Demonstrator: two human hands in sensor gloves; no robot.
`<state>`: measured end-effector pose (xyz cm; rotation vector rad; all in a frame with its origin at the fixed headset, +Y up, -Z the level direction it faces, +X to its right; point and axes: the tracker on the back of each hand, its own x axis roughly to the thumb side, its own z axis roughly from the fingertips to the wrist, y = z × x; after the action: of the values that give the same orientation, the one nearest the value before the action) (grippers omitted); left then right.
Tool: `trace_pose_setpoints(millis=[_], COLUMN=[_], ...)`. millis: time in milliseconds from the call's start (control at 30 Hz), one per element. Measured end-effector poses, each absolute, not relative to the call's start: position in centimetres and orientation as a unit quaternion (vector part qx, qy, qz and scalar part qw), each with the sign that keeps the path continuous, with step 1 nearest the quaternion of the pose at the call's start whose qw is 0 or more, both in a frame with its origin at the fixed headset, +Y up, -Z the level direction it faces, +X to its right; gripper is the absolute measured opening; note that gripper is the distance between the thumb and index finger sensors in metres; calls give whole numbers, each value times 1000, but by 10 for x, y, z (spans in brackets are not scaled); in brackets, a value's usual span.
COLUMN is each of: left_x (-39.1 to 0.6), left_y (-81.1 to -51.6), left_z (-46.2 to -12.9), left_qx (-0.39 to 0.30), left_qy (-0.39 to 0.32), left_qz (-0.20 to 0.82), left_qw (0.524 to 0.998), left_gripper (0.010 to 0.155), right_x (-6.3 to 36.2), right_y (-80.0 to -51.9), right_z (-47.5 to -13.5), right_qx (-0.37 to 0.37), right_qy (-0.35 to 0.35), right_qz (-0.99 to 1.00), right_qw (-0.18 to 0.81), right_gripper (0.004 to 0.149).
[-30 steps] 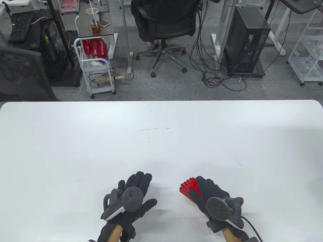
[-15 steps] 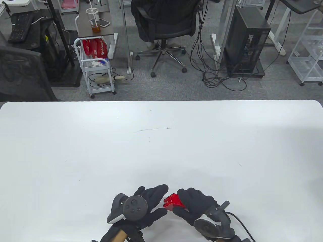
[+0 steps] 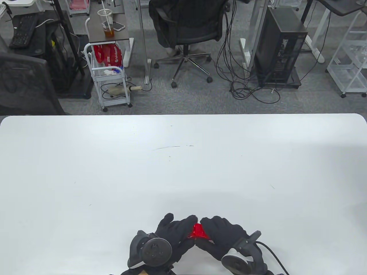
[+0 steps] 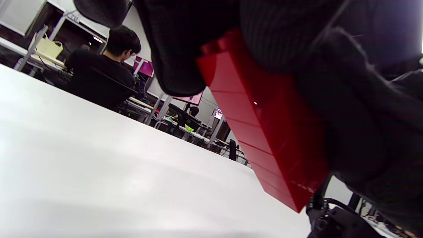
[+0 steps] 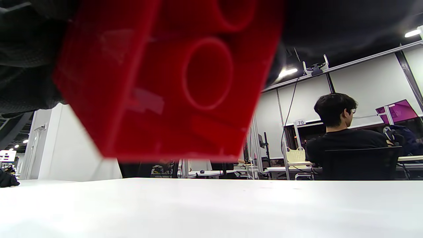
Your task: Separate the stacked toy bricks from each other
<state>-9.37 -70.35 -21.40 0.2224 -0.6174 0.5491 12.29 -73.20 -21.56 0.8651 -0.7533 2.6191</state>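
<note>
A stack of several red toy bricks (image 3: 198, 231) is held between both hands just above the white table (image 3: 183, 160), near its front edge. My left hand (image 3: 183, 232) grips the stack's left end. My right hand (image 3: 213, 233) grips its right end. In the left wrist view the stack (image 4: 264, 132) shows as a long red column with seams between bricks, and black gloved fingers (image 4: 185, 49) wrap its top. In the right wrist view the hollow underside of the end brick (image 5: 172, 79) fills the upper frame. Most of the stack is hidden by the gloves in the table view.
A cable (image 3: 272, 255) trails from my right hand's tracker toward the bottom edge. The table's far edge (image 3: 183, 115) gives onto an office floor with a chair (image 3: 186, 25), a trolley (image 3: 110, 77) and a computer tower (image 3: 279, 45).
My right hand carried the red stack left and toward the front edge. My left hand moved right and closed its fingers on the stack's free end, so both hands now grip it.
</note>
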Motion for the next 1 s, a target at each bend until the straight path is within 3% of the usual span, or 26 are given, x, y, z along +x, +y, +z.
trace_pose_setpoints(millis=[267, 333, 367, 433, 533, 633, 1000], left_x=[-89, -92, -91, -94, -108, -129, -202], left_y=[-706, -705, -703, -700, -698, -698, -706], left_z=[-213, -210, -209, -210, -215, -222, -250], left_qx=[128, 167, 195, 186, 190, 221, 221], left_qy=[-288, -270, -271, -253, -250, -195, -28], left_qz=[242, 238, 211, 174, 225, 224, 245], left_qw=[918, 918, 919, 933, 922, 929, 944], left_gripper=[73, 72, 72, 72, 72, 72, 70], right_x=[124, 122, 123, 123, 124, 125, 125], right_y=[-737, -737, -736, -735, -736, -735, -733], right_z=[-221, -223, -222, -223, -224, -226, -227], right_qx=[291, 273, 271, 270, 265, 264, 271], right_qy=[-240, -236, -232, -235, -232, -229, -210], right_qz=[913, 920, 922, 921, 924, 924, 922], right_qw=[153, 154, 151, 151, 149, 157, 180], right_gripper=[64, 64, 64, 64, 64, 64, 64])
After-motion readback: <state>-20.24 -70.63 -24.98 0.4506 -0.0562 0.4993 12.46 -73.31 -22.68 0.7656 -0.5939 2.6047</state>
